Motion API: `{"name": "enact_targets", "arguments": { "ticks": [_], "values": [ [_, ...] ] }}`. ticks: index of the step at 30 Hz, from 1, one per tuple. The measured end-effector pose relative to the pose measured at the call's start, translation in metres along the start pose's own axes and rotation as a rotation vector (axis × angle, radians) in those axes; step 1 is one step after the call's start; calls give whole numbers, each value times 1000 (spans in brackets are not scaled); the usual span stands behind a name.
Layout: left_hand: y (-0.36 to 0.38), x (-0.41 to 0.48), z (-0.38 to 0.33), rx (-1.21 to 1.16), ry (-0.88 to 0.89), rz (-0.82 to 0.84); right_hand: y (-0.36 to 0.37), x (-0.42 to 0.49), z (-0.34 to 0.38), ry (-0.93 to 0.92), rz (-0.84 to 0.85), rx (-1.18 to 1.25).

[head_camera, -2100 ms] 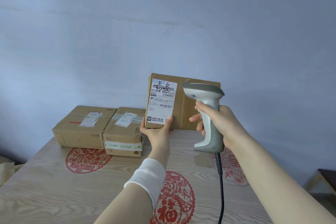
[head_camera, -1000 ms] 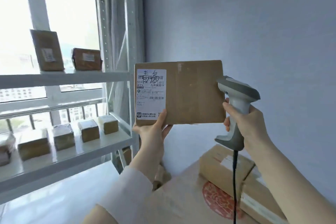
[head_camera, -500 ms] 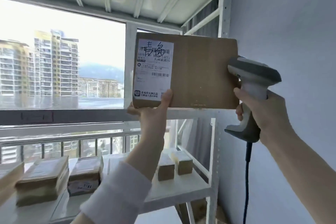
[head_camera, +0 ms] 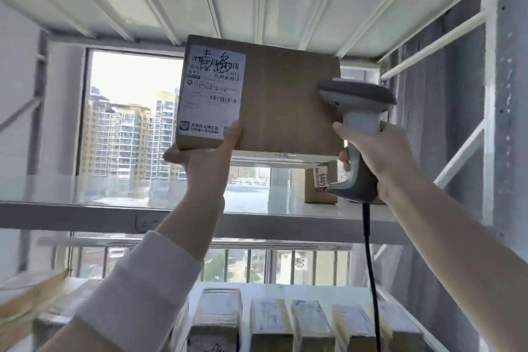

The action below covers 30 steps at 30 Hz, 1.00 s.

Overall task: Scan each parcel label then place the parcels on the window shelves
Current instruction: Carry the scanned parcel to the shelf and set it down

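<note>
The rack (head_camera: pixel 490 94) is filling the view. The parcel (head_camera: pixel 285 106) is hanging above its middle shelf (head_camera: pixel 85 210), the left hand (head_camera: pixel 205 157) gripping its 7 o'clock corner. At the parcel's 3 o'clock, the right hand (head_camera: pixel 380 151) is grasping the scanner (head_camera: pixel 357 97).

The scanner (head_camera: pixel 360 123) partly hides the shelved box (head_camera: pixel 307 188).

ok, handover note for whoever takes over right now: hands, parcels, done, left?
Left hand holds the labelled parcel by its bottom edge, raised above the middle shelf, not set down.
Right hand grips the corded scanner beside the parcel.
Done: one small parcel stands on that shelf at right; a row of parcels sits on the shelf below.
Left: shelve the held parcel; whether its label is scanned does not show.
</note>
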<state>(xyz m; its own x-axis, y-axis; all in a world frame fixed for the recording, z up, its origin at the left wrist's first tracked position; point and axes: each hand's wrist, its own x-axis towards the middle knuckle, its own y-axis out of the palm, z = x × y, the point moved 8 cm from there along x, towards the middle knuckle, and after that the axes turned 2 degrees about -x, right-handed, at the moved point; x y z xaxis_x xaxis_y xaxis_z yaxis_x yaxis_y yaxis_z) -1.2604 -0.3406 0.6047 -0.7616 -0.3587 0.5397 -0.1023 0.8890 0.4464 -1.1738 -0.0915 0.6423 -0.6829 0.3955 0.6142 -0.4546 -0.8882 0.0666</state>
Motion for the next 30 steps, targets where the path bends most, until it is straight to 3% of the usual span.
{"name": "enact_targets", "arguments": {
  "ticks": [5,12,20,30],
  "values": [
    [-40,47,-7,107,80,19,57,16,-1,-11,18,25],
    [-77,91,15,182,-12,60,115,35,-17,41,63,-71],
    [-78,126,58,456,-3,94,127,67,-31,113,120,-330],
    [-58,143,113,568,-123,117,124,107,-80,209,167,-438]
  ]
}}
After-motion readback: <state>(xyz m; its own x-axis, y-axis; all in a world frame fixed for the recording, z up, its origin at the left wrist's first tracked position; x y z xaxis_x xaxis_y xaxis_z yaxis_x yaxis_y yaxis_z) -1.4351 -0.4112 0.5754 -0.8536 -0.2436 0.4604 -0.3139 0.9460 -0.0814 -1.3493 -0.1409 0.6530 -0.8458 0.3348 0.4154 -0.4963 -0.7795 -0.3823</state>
